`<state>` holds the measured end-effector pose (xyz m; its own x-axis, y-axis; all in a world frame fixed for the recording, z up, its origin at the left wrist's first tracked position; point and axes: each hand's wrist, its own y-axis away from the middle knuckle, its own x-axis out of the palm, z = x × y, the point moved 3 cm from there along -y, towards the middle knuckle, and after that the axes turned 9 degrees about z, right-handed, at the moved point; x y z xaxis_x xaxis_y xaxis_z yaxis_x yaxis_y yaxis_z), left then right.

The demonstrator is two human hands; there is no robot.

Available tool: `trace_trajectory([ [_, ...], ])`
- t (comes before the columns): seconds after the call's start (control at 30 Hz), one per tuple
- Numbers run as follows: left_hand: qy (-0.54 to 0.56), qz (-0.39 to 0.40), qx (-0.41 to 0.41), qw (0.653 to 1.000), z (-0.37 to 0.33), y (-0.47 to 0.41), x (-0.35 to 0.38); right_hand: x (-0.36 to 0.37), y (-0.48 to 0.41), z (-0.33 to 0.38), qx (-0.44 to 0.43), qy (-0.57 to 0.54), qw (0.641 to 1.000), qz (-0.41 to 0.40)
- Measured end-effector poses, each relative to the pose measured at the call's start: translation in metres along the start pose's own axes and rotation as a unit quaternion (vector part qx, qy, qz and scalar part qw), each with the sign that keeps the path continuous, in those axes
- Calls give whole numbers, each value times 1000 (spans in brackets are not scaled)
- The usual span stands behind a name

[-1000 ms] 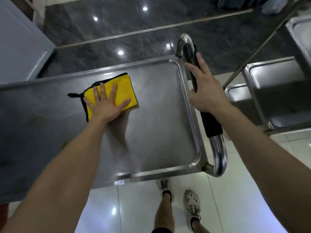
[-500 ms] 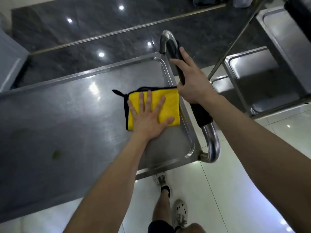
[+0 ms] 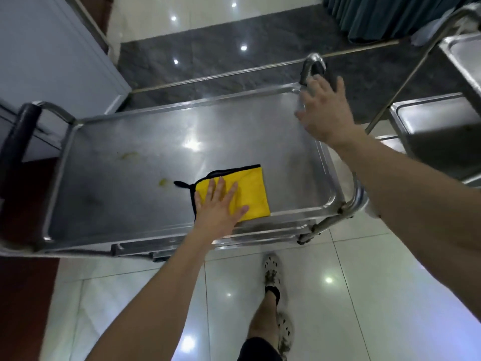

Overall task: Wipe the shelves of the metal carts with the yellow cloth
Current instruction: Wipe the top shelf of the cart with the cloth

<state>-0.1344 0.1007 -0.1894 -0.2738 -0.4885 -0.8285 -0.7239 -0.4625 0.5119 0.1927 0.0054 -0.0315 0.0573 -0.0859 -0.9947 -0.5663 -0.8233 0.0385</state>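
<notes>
Left hand: we see the left hand lying flat on the yellow cloth, fingers straight and slightly spread, the palm pressing the cloth's left half down.
Yellow cloth: folded into a rectangle with a black edge and a small black loop at its left corner. We find it on the top shelf of the metal cart, toward the near right part, just inside the near rim.
Right hand: the right hand is blurred, with fingers straight and fanned apart and nothing held in it. It hangs over the far right corner of the shelf. Its fingertips overlap the right handle, and we cannot tell whether they touch it.
Top shelf: a shallow steel tray with a raised rim, and ceiling lights are mirrored in it. We note two yellowish smears on it, one smear just left of the cloth's loop and a fainter streak further back.
Left handle: a curved bar with a black grip at the cart's left end.
Second cart: another steel cart stands to the right, close beside the first.
Floor: we see glossy pale tiles under us and a dark stone band beyond the cart.
Feet: light perforated shoes with dark ankle socks show below the near rim.
Surroundings: a pale cabinet at far left, a teal curtain at top right.
</notes>
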Motion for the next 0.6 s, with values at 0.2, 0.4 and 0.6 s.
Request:
trace_trajectory([
  [0.2, 93, -95, -8, 991, 47, 69, -1, 41, 117, 155, -80, -232, 966, 84],
  [0.4, 97, -135, -59, 984, 128, 119, 10, 100, 171, 231, -50, -261, 959, 96],
  [0.6, -21, -95, -80, 992, 225, 104, -3, 135, 136, 261, 114, -228, 959, 123],
])
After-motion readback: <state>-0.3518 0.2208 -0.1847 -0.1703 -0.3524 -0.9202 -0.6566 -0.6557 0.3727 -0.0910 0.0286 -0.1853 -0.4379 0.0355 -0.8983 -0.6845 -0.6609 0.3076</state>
